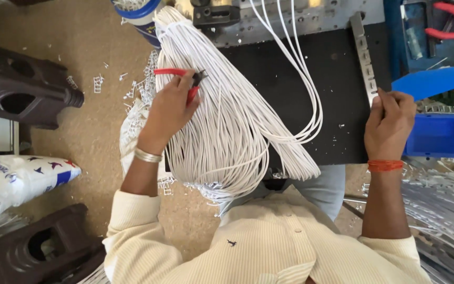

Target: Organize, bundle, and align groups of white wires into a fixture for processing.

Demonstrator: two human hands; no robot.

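A thick bundle of white wires (pixel 222 110) hangs from the top of the bench down over my lap. My left hand (pixel 172 108) rests on the bundle's left side and grips red-handled cutters (pixel 177 73), jaws pointing right. A few loose white wires (pixel 303 73) loop across the black bench mat (pixel 290 105). My right hand (pixel 390 123) is closed at the lower end of a notched metal ruler strip (pixel 364 55); whether it pinches wire ends there is hidden by the fingers.
A blue bin (pixel 437 134) with a blue flap stands at the right, red-handled pliers (pixel 453 21) above it. Dark plastic stools (pixel 22 89) and a white printed sack (pixel 17 181) lie on the left floor. White wire offcuts litter the floor (pixel 132 89). Silvery wire heap (pixel 442 210) at lower right.
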